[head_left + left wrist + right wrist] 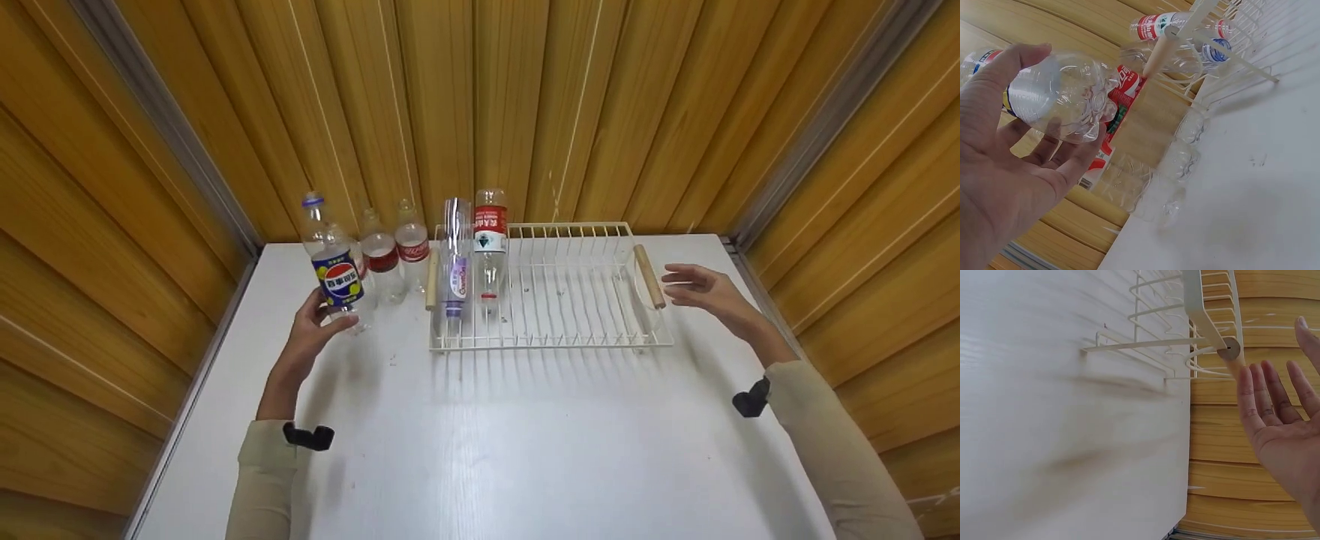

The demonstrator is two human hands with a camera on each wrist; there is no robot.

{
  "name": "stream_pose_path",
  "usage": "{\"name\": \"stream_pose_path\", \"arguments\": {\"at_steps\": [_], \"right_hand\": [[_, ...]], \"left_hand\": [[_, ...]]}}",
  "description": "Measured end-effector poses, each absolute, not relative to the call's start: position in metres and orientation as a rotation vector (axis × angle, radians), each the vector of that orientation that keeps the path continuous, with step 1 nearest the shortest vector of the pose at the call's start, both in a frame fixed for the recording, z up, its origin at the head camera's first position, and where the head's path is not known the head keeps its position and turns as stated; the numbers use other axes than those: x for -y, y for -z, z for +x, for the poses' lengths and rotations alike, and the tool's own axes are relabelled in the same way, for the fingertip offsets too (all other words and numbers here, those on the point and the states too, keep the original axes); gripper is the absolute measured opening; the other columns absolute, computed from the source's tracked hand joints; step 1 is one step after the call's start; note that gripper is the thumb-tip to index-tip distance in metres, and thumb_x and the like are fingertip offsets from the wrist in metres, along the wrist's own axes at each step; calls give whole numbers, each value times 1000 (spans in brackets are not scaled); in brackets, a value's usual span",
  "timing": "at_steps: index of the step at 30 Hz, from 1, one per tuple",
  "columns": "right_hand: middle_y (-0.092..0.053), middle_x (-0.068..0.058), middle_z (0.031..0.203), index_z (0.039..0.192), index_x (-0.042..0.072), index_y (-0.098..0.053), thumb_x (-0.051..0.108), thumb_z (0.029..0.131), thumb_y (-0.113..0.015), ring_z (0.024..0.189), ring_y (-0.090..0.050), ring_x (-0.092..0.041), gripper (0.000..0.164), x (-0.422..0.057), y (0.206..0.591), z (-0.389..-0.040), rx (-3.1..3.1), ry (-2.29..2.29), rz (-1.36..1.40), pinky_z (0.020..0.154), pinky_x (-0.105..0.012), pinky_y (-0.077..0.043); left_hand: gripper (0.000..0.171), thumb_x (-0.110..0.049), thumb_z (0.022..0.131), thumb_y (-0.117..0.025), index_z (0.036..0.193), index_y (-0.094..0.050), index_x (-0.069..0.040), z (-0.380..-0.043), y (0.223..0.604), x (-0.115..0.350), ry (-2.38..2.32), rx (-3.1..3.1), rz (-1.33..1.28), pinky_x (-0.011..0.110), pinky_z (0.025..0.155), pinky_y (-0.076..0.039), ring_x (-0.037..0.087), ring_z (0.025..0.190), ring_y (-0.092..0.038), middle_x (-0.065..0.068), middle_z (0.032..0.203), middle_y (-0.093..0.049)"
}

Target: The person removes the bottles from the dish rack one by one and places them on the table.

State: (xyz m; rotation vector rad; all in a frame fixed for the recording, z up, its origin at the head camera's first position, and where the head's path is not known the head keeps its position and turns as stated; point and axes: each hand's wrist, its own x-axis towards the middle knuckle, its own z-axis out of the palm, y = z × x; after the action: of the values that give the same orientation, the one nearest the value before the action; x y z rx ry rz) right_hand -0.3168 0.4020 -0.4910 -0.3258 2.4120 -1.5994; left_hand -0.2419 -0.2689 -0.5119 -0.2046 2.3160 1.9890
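Note:
My left hand grips a clear plastic bottle with a blue label by its lower part, thumb on one side and fingers on the other. The bottle leans slightly, neck toward the back wall; its base shows in the left wrist view, above the table. Two clear bottles lie in the white wire dish rack: one with a purple label, one with a red and white label. At the rack's right wooden handle, my right hand has its fingers extended, holding nothing, fingertips close to the handle.
Red-labelled clear bottles stand left of the rack, among them a near one and a farther one; another is partly hidden behind the held bottle. The rack's left wooden handle is beside them. Wood-patterned walls enclose the white table.

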Motion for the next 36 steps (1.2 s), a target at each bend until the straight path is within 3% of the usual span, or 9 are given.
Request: {"name": "stream_pose_path", "arguments": {"at_steps": [5, 8, 12, 15, 18, 27, 34, 36], "right_hand": [[-61, 16, 123, 150, 0, -44, 22, 100, -67, 108, -66, 3, 59, -410, 498, -321, -2431, 1570, -298, 89, -15, -56], [-57, 16, 127, 153, 0, -41, 26, 101, -66, 107, -64, 8, 64, -410, 503, -323, -2429, 1522, -268, 89, -14, -56], [-51, -8, 144, 155, 0, -36, 27, 101, -65, 107, -61, 9, 67, -407, 507, -326, -2398, 1482, -257, 91, -16, -56], [-39, -27, 155, 157, -1, -33, 23, 101, -65, 107, -61, 8, 68, -405, 509, -328, -2349, 1483, -279, 93, -18, -56], [-32, -33, 158, 157, -3, -29, 19, 102, -64, 107, -62, 8, 69, -405, 511, -327, -2299, 1482, -302, 94, -19, -56], [-34, -31, 158, 159, 1, -28, 18, 101, -64, 109, -66, 2, 70, -406, 512, -329, -2252, 1464, -322, 95, -20, -56], [-49, -11, 147, 158, 0, -31, 16, 100, -66, 111, -66, 2, 69, -405, 514, -331, -2244, 1485, -311, 94, -20, -56], [-49, -12, 146, 157, -1, -31, 15, 101, -65, 111, -66, 2, 68, -405, 514, -331, -2240, 1491, -314, 95, -21, -57]], "left_hand": [[100, -27, 86, -83, 164, -20, -21, -243, 519, 281, -2029, -2320, -351, 51, 125, -30, 30, 148, -34, 8, 164, -33], [103, -29, 86, -84, 165, -17, -22, -241, 523, 288, -2006, -2328, -431, 52, 126, -28, 31, 150, -31, 7, 167, -31], [103, -24, 86, -83, 165, -17, -21, -239, 531, 296, -1998, -2354, -493, 51, 125, -30, 31, 150, -31, 9, 166, -31], [102, -18, 86, -83, 164, -18, -19, -240, 538, 300, -2006, -2378, -515, 49, 124, -33, 31, 149, -33, 11, 165, -32], [102, -13, 85, -83, 164, -20, -16, -241, 547, 301, -1999, -2411, -520, 47, 124, -34, 32, 148, -35, 12, 164, -33], [91, 0, 80, -82, 157, -32, -3, -245, 581, 307, -1930, -2564, -565, 49, 121, -38, 40, 144, -42, 22, 157, -41], [83, 6, 79, -80, 151, -38, 1, -257, 599, 312, -1900, -2649, -604, 50, 116, -43, 42, 141, -46, 25, 153, -45], [82, 7, 80, -79, 151, -38, 3, -263, 601, 313, -1891, -2679, -596, 51, 116, -43, 44, 141, -46, 26, 153, -45]]}}
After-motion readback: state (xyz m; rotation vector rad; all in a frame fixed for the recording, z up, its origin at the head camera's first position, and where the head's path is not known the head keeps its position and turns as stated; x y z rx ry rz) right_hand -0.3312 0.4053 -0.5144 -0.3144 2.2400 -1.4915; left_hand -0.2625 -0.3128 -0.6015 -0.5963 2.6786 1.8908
